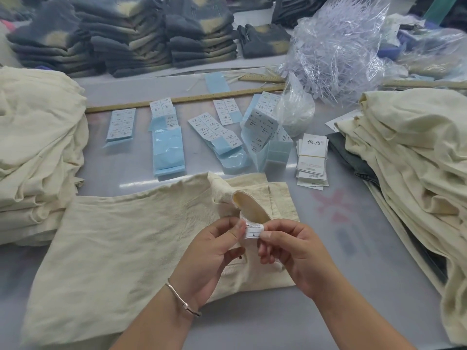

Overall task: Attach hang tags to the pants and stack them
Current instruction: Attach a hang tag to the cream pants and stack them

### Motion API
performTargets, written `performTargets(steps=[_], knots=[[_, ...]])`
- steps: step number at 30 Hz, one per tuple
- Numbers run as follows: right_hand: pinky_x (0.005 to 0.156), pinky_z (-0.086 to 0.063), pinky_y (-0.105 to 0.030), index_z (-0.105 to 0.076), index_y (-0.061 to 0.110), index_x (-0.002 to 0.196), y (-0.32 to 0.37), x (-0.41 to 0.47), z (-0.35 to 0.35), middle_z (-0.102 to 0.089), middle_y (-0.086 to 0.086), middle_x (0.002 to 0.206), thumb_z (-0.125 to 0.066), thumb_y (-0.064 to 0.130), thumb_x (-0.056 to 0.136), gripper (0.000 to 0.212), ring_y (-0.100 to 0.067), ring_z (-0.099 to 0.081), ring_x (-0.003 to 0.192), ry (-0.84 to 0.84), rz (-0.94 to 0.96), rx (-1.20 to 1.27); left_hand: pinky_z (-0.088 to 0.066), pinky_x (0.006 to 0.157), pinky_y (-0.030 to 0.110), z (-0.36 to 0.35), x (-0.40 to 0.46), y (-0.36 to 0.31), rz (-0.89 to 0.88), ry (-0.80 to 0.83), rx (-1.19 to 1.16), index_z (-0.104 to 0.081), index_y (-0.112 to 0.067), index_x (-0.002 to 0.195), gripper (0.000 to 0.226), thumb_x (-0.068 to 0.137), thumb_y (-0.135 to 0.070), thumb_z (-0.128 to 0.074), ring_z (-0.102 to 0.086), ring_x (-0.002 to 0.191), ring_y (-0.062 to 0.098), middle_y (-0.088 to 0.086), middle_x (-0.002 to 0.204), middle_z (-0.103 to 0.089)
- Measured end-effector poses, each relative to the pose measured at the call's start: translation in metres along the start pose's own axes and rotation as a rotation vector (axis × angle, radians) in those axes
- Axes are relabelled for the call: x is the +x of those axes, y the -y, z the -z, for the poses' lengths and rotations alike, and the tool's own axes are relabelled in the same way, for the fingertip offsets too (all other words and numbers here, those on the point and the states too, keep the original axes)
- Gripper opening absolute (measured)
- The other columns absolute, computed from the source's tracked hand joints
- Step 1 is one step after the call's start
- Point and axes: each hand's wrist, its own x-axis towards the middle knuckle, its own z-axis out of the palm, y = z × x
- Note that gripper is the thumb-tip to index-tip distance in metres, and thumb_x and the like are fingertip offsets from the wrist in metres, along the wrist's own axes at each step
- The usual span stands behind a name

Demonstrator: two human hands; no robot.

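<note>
A folded pair of cream pants point(121, 238) lies flat on the table in front of me, its waistband turned up at the right. A small white sewn-in size label point(254, 231) marked "L" sticks out from the waistband. My left hand point(214, 253) pinches the label's left end and my right hand point(293, 256) pinches its right end. A bundle of white hang tags point(312, 157) lies on the table beyond the pants, to the right. Sheets of size stickers point(121, 123) on blue backing are spread across the middle of the table.
A stack of cream pants point(38, 152) stands at the left and a looser cream pile point(414, 157) at the right. A clear bag of plastic tag loops point(338, 46) sits behind the stickers. Wooden rulers point(182, 99) and dark folded pants stacks point(126, 34) lie at the back.
</note>
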Motion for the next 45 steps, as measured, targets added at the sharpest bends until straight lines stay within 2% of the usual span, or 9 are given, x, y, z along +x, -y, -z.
performTargets(steps=[7,16,22,27,36,42,45], knots=[[0.05,-0.045,-0.024,-0.074,0.01,0.071,0.007,0.001,-0.005,-0.062,-0.012,0.058,-0.071,0.011,0.072,0.004,-0.018,-0.055,0.048,0.0,-0.028,0.003,-0.039,0.088,0.039,-0.003,-0.002,-0.004,0.007,-0.042,-0.02,-0.061,-0.009,0.097,0.022,0.087,-0.029,-0.061,-0.052,0.092,0.026,0.012,0.091,-0.06],[0.054,-0.047,-0.026,-0.075,0.008,0.075,0.01,0.002,-0.01,-0.064,-0.012,0.059,-0.072,0.011,0.072,0.006,-0.019,-0.056,0.049,-0.008,0.063,-0.088,-0.042,0.088,0.037,-0.001,-0.006,-0.008,-0.043,-0.019,-0.058,-0.067,-0.02,0.082,0.015,0.084,-0.034,-0.061,-0.06,0.081,0.015,0.005,0.086,-0.065],[0.055,-0.047,-0.026,-0.075,0.002,0.08,0.01,0.001,-0.012,-0.065,-0.013,0.062,-0.077,0.011,0.071,0.012,-0.02,-0.056,0.05,0.022,0.09,-0.106,-0.041,0.092,0.042,-0.003,-0.009,-0.008,-0.076,-0.02,-0.081,-0.066,-0.014,0.087,0.021,0.082,-0.034,-0.061,-0.059,0.082,0.018,0.009,0.087,-0.065],[0.055,-0.046,-0.025,-0.075,0.008,0.074,0.014,0.0,-0.015,-0.065,-0.01,0.06,-0.072,0.011,0.073,0.004,-0.018,-0.055,0.049,0.035,0.094,-0.099,-0.041,0.092,0.045,-0.004,-0.012,-0.009,-0.087,-0.025,-0.083,-0.069,-0.009,0.09,0.025,0.088,-0.031,-0.056,-0.059,0.08,0.021,0.011,0.082,-0.064],[0.054,-0.046,-0.024,-0.073,0.01,0.071,0.017,-0.007,-0.013,-0.063,-0.008,0.059,-0.074,0.02,0.069,0.01,-0.019,-0.055,0.05,0.086,0.131,-0.112,-0.041,0.092,0.043,-0.003,-0.017,-0.011,-0.084,-0.036,-0.099,-0.065,-0.001,0.107,0.037,0.088,-0.032,-0.056,-0.056,0.093,0.028,0.015,0.095,-0.065],[0.054,-0.046,-0.024,-0.074,0.009,0.072,0.017,-0.01,-0.012,-0.063,-0.01,0.059,-0.075,0.021,0.067,0.012,-0.019,-0.056,0.05,0.081,0.139,-0.118,-0.042,0.092,0.043,-0.003,-0.021,-0.011,-0.102,-0.019,-0.067,-0.065,-0.002,0.103,0.036,0.086,-0.032,-0.056,-0.058,0.092,0.027,0.015,0.094,-0.066],[0.053,-0.046,-0.023,-0.072,0.007,0.071,0.016,-0.01,-0.011,-0.063,-0.011,0.059,-0.073,0.013,0.07,0.006,-0.02,-0.055,0.05,0.064,0.132,-0.116,-0.042,0.093,0.046,-0.003,-0.02,-0.009,-0.106,-0.031,-0.03,-0.063,0.003,0.102,0.038,0.087,-0.032,-0.056,-0.055,0.094,0.03,0.016,0.097,-0.064]])
